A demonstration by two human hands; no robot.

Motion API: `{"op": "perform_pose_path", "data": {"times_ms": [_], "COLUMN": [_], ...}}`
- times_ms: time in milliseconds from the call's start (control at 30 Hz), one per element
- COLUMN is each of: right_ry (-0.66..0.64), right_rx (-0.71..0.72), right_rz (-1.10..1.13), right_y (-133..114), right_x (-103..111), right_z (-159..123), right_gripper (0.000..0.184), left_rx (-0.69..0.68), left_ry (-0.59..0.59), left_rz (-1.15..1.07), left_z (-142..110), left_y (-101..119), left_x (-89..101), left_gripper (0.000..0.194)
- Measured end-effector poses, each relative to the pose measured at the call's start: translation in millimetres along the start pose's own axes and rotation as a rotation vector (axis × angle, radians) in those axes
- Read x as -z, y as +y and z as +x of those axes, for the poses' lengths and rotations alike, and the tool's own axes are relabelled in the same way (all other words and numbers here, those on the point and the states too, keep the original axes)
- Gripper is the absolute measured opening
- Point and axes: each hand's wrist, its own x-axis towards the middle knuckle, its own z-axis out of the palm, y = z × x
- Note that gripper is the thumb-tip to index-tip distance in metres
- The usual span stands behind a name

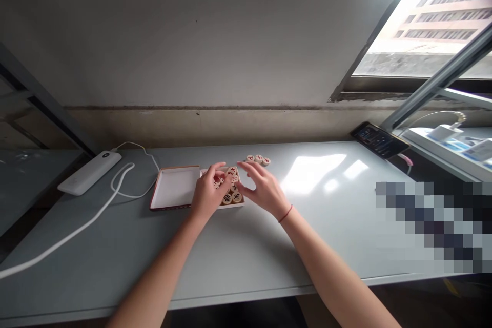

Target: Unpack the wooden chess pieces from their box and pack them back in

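Observation:
Round wooden xiangqi pieces [231, 196] with dark and red carved characters lie in a shallow white box tray [241, 204]. My left hand [209, 192] is over the tray, its fingers curling down onto the pieces; whether it holds one is hidden. My right hand [263, 187] hovers at the tray's right side, fingers spread and nothing visible in them. Three more pieces [258, 159] lie on the table just behind the tray, near my right fingertips. The tray's red-edged white lid [175, 187] lies open to its left.
All this stands on a long grey table [326, 236]. A white power bank [89, 172] with a white cable [115, 200] lies at the left. A phone [378, 139] lies at the far right, near a metal window frame [438, 77]. A wall rises behind the table.

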Motion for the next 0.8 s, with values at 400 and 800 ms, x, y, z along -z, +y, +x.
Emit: {"op": "perform_pose_path", "data": {"times_ms": [400,800], "right_ry": [0.293,0.144], "right_rx": [-0.115,-0.434], "right_rz": [0.101,-0.241], "right_y": [24.6,96.8], "right_x": [-5.9,-10.7], "right_z": [0.6,-9.2], "right_gripper": [0.01,0.014], "left_rx": [-0.107,-0.08], "left_ry": [-0.068,-0.089], "left_rz": [0.094,0.097], "left_z": [-0.9,-0.9], "left_y": [-2.5,-6.3], "left_x": [-2.4,-3.7], "left_gripper": [0.02,0.021]}}
